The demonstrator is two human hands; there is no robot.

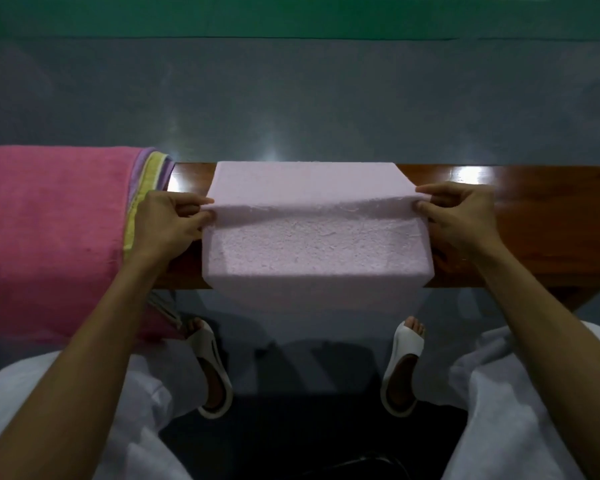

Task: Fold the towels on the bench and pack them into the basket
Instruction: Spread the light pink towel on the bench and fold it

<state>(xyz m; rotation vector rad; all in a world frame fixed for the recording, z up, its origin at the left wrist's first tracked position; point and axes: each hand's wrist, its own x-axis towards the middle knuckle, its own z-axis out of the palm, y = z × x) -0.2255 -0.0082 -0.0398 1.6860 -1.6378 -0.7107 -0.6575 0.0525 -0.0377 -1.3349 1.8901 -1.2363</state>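
The step in hand is the folding of one towel. A pale lilac towel (317, 251) lies across the wooden table (534, 230), its near end hanging over the front edge toward the floor and its far end reaching the back edge. A raised fold runs across the towel's width at about mid-table.

Hand state:
- The left hand (167, 225) pinches the left end of the raised fold between thumb and fingers.
- The right hand (461, 220) pinches the right end of the same fold in the same manner.
- Both hands are closed on cloth only — neither rests flat on the table.

A second stack lies to the left on the same table: a pink towel (49, 237) draped on top, with yellow and purple edges (146, 188) of further cloth showing beneath it. The left wrist is just beside that stack.

The basket is not in view, so packing appears not yet begun for this towel.

Judgement for the next move: the held fold is likely to be carried forward or back to lay one layer over another. This calls for both hands moving together at equal height so the edge stays straight. The hanging near end is a risk — its weight may drag the cloth off the table if the grip slackens. Keep clear of the pink stack.
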